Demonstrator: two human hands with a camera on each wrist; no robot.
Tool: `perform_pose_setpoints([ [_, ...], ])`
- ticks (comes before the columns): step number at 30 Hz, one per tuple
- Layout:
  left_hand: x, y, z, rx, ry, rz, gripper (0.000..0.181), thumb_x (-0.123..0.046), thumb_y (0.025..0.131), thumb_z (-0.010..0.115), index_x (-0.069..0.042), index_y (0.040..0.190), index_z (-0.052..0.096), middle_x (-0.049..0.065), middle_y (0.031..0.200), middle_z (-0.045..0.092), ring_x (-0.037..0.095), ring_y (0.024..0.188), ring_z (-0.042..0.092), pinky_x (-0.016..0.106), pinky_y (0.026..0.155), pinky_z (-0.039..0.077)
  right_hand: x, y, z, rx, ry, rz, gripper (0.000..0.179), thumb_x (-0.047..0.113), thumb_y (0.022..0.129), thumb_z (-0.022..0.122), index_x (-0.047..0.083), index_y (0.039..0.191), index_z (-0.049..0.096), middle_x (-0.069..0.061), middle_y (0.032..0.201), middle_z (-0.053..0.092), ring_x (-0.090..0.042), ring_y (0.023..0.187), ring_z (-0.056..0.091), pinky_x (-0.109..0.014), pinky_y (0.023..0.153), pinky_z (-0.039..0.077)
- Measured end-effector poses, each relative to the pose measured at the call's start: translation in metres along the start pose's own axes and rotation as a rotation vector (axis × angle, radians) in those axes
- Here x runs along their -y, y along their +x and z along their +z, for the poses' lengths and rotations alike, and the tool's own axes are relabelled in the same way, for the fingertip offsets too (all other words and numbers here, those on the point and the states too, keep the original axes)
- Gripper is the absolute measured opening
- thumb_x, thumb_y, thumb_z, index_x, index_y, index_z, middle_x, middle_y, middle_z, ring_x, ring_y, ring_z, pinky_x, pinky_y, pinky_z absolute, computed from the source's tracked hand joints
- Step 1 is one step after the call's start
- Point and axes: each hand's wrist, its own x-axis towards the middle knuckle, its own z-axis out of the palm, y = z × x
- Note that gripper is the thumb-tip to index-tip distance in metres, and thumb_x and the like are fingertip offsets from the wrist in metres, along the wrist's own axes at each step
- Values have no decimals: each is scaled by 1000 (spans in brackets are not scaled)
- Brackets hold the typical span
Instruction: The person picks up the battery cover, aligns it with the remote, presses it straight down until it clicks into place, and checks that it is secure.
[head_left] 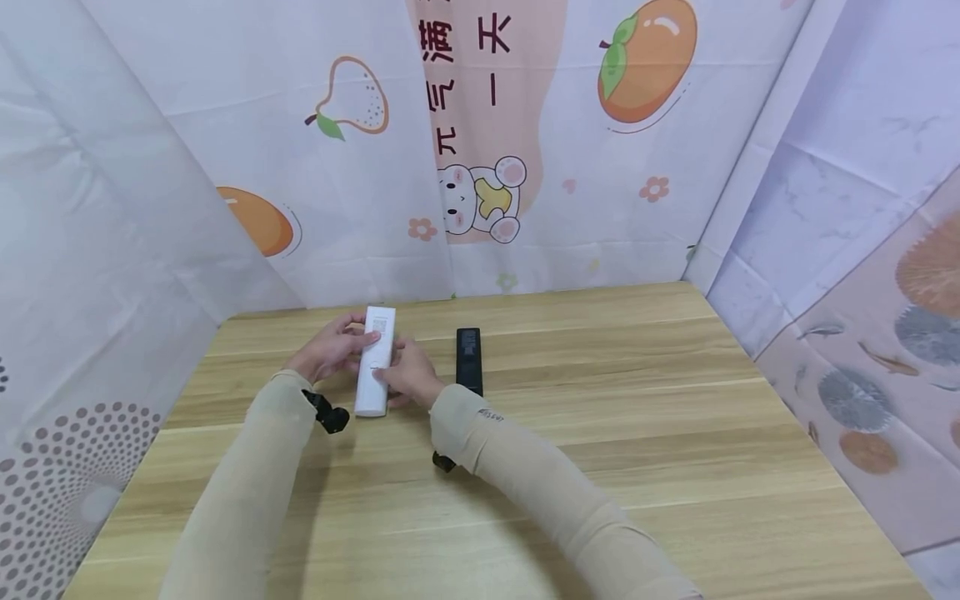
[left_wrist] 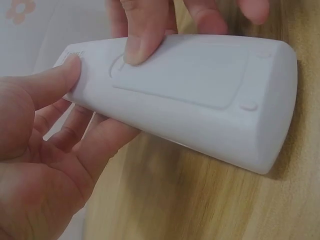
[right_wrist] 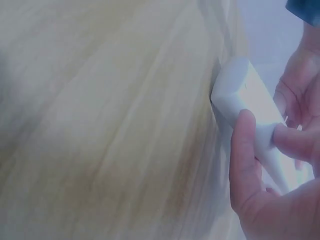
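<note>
A white remote control (head_left: 371, 392) is held back side up, tilted, its lower end close to the table. The left wrist view shows its closed battery cover (left_wrist: 190, 75), and a small printed label sits near the far end. My left hand (head_left: 327, 352) grips the far part from the left, thumb on the back and fingers underneath. From the right, my right hand (head_left: 412, 374) holds the middle, with the thumb pressing at the cover's latch edge. In the right wrist view, one finger of the right hand (right_wrist: 265, 205) lies along the remote's side.
A black remote control (head_left: 468, 358) lies on the wooden table (head_left: 600, 400), just right of my right hand. Behind the table hangs a printed curtain (head_left: 562, 250), with more fabric along both sides.
</note>
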Motion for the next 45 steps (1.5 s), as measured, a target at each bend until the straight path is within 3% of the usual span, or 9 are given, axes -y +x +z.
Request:
perform_pose_setpoints([
  [4, -1, -1, 0, 5, 18, 14, 59, -20, 106, 57, -7, 153, 25, 24, 142, 40, 24, 104, 58, 36, 78, 59, 1, -1, 0, 10, 13, 39, 36, 12, 95, 73, 5, 129, 61, -6, 89, 66, -22, 72, 66, -42, 69, 62],
  [10, -4, -1, 2, 2, 49, 19, 58, -23, 106, 57, -9, 153, 27, 23, 143, 42, 29, 108, 56, 35, 77, 57, 1, 2, 0, -5, 50, 66, 30, 11, 94, 74, 5, 120, 62, -8, 82, 64, -20, 69, 64, -42, 72, 62],
  [22, 1, -2, 1, -25, 23, 12, 59, -23, 105, 59, -6, 151, 26, 22, 139, 44, 24, 106, 56, 35, 79, 58, -3, 2, -1, 5, -41, -31, 32, 13, 94, 75, 4, 123, 65, -4, 90, 69, -19, 68, 68, -42, 67, 62],
  [32, 6, -1, 5, -32, 44, 12, 59, -26, 105, 58, -5, 152, 29, 23, 142, 44, 30, 113, 57, 43, 89, 57, -9, 4, -7, 33, -130, -83, 34, 13, 91, 79, 4, 120, 65, -6, 95, 65, -19, 73, 68, -36, 64, 61],
  [40, 13, 1, 7, -83, 182, 7, 64, -34, 104, 59, -5, 155, 32, 24, 139, 46, 32, 112, 59, 41, 81, 60, -11, 4, -6, 61, -159, -111, 33, 8, 88, 80, 4, 119, 67, -5, 90, 67, -20, 71, 69, -34, 60, 61],
  [45, 10, -1, 8, -81, 228, 5, 64, -31, 105, 59, 0, 154, 33, 26, 138, 47, 34, 114, 58, 42, 82, 60, -9, 4, -6, 62, -148, -109, 34, 6, 88, 79, 4, 120, 67, -6, 93, 68, -20, 71, 69, -34, 60, 61],
])
